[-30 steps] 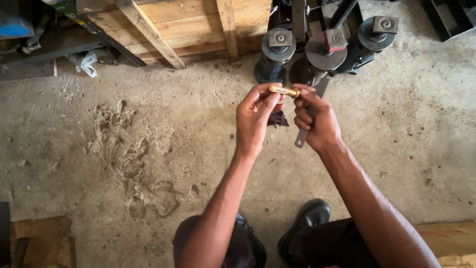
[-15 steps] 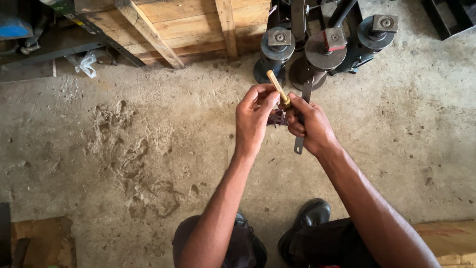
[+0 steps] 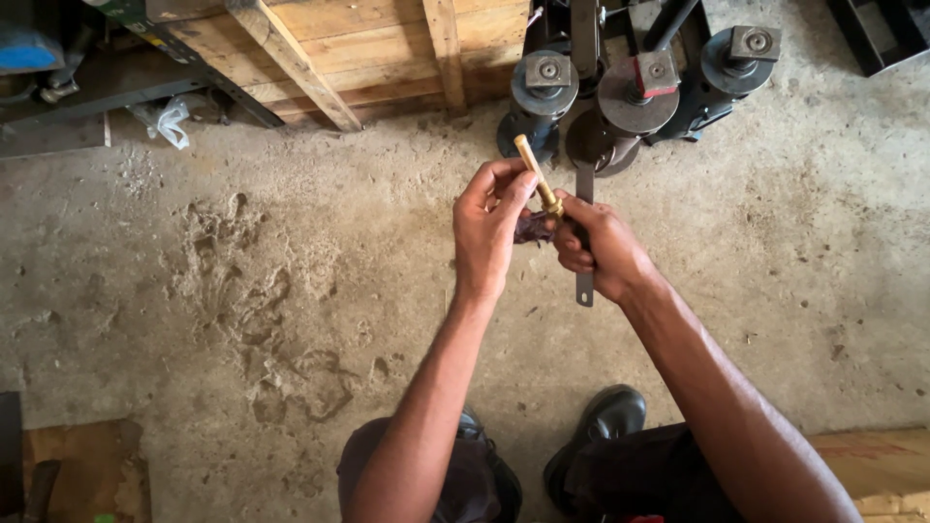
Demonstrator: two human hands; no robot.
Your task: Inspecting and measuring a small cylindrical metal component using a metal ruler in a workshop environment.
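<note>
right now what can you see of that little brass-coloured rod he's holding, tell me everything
The rod is a slim, straight, yellowish piece that looks like brass, with a thicker collar near its lower end. It tilts, upper tip leaning up and to the left, standing clear above both hands. The left hand pinches it with fingertips around its middle, and the right hand grips at its base, where a dark purplish rag sits against it. Its lowest part is hidden between the hands.
</note>
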